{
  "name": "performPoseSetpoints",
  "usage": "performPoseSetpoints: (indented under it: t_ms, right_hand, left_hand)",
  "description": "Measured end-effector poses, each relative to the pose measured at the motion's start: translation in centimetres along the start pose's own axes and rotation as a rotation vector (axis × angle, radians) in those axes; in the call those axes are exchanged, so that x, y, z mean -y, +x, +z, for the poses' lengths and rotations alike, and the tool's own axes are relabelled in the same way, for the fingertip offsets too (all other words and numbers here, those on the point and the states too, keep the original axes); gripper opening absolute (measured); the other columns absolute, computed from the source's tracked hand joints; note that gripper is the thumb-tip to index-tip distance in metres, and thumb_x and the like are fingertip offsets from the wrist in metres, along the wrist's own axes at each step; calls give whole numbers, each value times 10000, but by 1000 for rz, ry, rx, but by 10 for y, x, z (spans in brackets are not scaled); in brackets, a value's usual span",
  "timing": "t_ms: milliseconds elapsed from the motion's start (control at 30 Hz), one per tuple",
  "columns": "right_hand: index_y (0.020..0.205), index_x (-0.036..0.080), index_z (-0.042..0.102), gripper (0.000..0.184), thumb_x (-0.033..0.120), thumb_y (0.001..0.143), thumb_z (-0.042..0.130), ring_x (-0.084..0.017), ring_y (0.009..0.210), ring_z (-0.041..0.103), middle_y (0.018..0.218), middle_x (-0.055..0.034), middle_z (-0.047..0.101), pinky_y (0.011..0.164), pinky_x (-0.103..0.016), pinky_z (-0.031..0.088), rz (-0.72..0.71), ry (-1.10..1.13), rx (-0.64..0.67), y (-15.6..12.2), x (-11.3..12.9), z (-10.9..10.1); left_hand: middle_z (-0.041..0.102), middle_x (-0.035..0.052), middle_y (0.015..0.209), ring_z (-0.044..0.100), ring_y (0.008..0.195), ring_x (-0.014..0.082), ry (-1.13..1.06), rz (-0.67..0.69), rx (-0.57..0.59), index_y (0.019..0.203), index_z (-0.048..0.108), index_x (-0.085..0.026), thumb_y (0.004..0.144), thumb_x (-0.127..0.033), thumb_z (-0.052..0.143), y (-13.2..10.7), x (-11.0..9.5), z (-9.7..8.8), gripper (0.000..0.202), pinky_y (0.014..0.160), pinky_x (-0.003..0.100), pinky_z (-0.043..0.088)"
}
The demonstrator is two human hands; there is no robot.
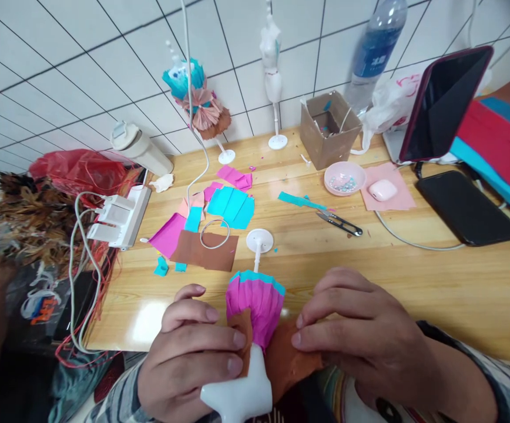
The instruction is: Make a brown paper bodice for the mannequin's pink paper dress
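My left hand (pixel 188 358) grips a small white mannequin (pixel 240 393) lying on its side, base (pixel 259 239) pointing away from me. A pleated pink paper skirt with a teal hem (pixel 255 299) covers it. The left thumb and fingers pinch a brown paper strip (pixel 242 329) against the mannequin's waist. My right hand (pixel 361 335) is closed on the other part of the brown paper (pixel 288 358), pressing it beside the skirt.
Paper scraps in teal (pixel 231 205), pink (pixel 167 235) and brown (pixel 206 249), thread snips (pixel 338 222), a bead dish (pixel 344 177), a cardboard box (pixel 328 126), two more mannequins (pixel 272 70), a power strip (pixel 120 217), a propped tablet (pixel 442 103), a phone (pixel 466 208) and a water bottle (pixel 376 50) fill the wooden table (pixel 413 276).
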State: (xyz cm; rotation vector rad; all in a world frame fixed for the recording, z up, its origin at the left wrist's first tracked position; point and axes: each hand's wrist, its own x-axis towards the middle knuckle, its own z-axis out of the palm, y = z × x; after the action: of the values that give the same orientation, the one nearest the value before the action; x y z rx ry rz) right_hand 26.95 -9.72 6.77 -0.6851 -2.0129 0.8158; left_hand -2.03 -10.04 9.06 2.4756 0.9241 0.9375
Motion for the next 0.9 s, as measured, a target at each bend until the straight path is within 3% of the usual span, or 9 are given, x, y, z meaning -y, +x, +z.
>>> performPoseSetpoints:
  t_ms: [200, 433, 633, 767, 900]
  right_hand:
    - [978, 202, 727, 150, 150, 916, 601, -106, 830, 638, 912, -19, 738, 820, -282, 459, -85, 146, 73, 16, -12, -5]
    - [917, 143, 736, 124, 151, 906, 613, -79, 792, 683, 890, -42, 742, 720, -152, 508, 46, 429, 278, 32, -11, -12]
    - [934, 172, 712, 119, 139, 903, 602, -91, 784, 679, 870, -18, 747, 727, -169, 492, 132, 405, 400, 36, -9, -11]
    - [901, 159, 708, 131, 122, 907, 582, -94, 842, 646, 943, -42, 709, 767, -175, 480, 58, 366, 389, 41, -4, -9]
    - [904, 153, 694, 123, 126, 907, 574, -84, 788, 609, 920, -29, 666, 714, -174, 466, 31, 286, 426, 49, 3, -10]
  left_hand:
    - [781, -77, 803, 647, 809, 174, -115, 49, 166, 1014, 655, -371, 801, -300, 672, 8, -2, -2, 225, 1071, 368, 350]
    - [789, -26, 857, 701, 845, 180, -217, 177, 325, 1090, 670, -325, 846, -291, 643, 22, -1, -3, 248, 998, 342, 447]
    - [786, -26, 928, 687, 924, 155, -293, 233, 267, 1027, 674, -255, 928, -225, 535, 27, -4, 5, 173, 1058, 329, 407]
    - [774, -15, 1006, 657, 1031, 161, -349, 266, 343, 1060, 664, -221, 955, -177, 467, 30, -3, 9, 228, 1144, 363, 317]
    - [780, -18, 955, 673, 1007, 164, -326, 316, 403, 1063, 675, -206, 938, -149, 488, 38, -4, 4, 232, 1190, 367, 265]
